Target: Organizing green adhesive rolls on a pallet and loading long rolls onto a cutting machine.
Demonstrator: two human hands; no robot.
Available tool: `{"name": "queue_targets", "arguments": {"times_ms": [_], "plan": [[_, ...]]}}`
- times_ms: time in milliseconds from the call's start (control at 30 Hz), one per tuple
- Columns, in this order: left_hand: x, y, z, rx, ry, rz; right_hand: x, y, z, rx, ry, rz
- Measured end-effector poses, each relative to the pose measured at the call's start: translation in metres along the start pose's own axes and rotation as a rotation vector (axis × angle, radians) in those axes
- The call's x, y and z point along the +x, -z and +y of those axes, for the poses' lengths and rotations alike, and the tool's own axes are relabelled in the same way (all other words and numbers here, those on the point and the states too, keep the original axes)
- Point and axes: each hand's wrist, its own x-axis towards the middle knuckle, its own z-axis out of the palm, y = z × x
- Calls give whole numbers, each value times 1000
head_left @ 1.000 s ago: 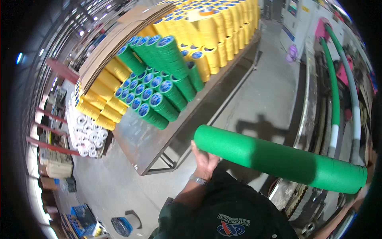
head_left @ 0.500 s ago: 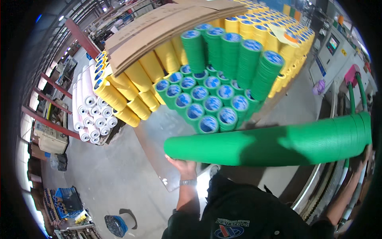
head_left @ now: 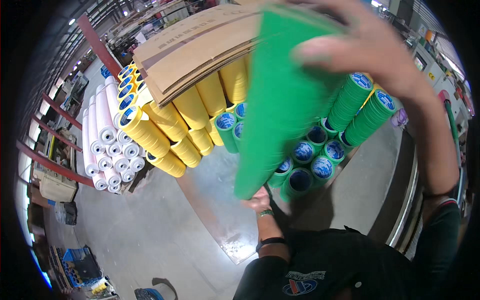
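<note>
Two hands are gripping my long green roll of stacked tape, left hand underneath, right hand on top; it is looking stiff, bulky, fairly heavy; I am judging end-holds safest.

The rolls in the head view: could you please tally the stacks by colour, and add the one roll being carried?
Stack of white rolls: 1
Stack of yellow rolls: 1
Stack of green rolls: 1
Carried long green roll, held between left hand and right hand: 1
Total: 4
</note>
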Motion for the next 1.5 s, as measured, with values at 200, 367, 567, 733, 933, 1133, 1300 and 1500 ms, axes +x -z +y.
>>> {"name": "queue_targets", "arguments": {"times_ms": [200,367,567,733,933,1133,1300,1500], "plan": [[15,87,55,507,418,186,85,-54,5,-269,-42,-14],[-19,-185,120,955,-612,-272,87,-85,40,-100,568,388],[-108,-420,99,1054,-738,-1125,72,-74,36,-96,562,237],[-110,-445,100,1275,-854,-1114,73,-78,23,-67,458,206],[-111,-442,102,1357,-925,-1095,63,-66,24,480,276,483],[-81,-445,117,1618,-995,-1087,-50,4,81,540,248,848],[-175,-394,51,1105,-1380,-1247,-311,-20,161,303,-404,716],[-305,-137,-163,1433,375,-1565,-656,-187,147,211,-1315,911]]}}
